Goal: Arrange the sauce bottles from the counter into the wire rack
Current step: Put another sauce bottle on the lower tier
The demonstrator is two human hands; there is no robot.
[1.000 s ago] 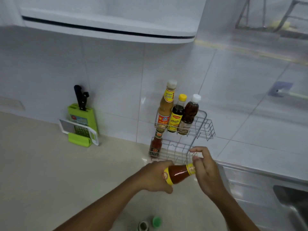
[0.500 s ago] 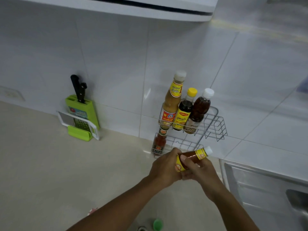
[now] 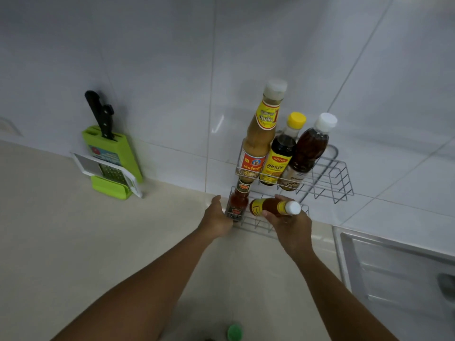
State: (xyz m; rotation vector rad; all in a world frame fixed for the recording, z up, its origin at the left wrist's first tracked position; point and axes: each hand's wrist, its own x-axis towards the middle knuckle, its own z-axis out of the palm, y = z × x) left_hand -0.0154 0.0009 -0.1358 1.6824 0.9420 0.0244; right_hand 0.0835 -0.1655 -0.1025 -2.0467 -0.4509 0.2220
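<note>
A two-tier wire rack (image 3: 341, 178) hangs on the tiled wall above the counter. Its upper tier holds three upright bottles: a tall tan sauce bottle (image 3: 261, 134), a dark bottle with a yellow cap (image 3: 282, 151) and a dark bottle with a white cap (image 3: 309, 148). A small red sauce bottle (image 3: 237, 201) stands at the left end of the lower tier. My right hand (image 3: 289, 223) grips an orange-brown bottle with a yellow label and white cap (image 3: 273, 207), lying on its side over the lower tier. My left hand (image 3: 216, 219) rests against the rack's left end beside the red bottle, fingers hidden.
A green knife block (image 3: 112, 156) with black-handled knives and a grater stands against the wall at the left. A steel sink (image 3: 396, 271) lies at the right. A green cap (image 3: 235, 332) shows at the bottom edge, on the beige counter (image 3: 73, 242).
Both hands carried the orange-brown bottle forward to the lower tier. My left hand let go of it and moved to the rack's left end; my right hand now holds it alone.
</note>
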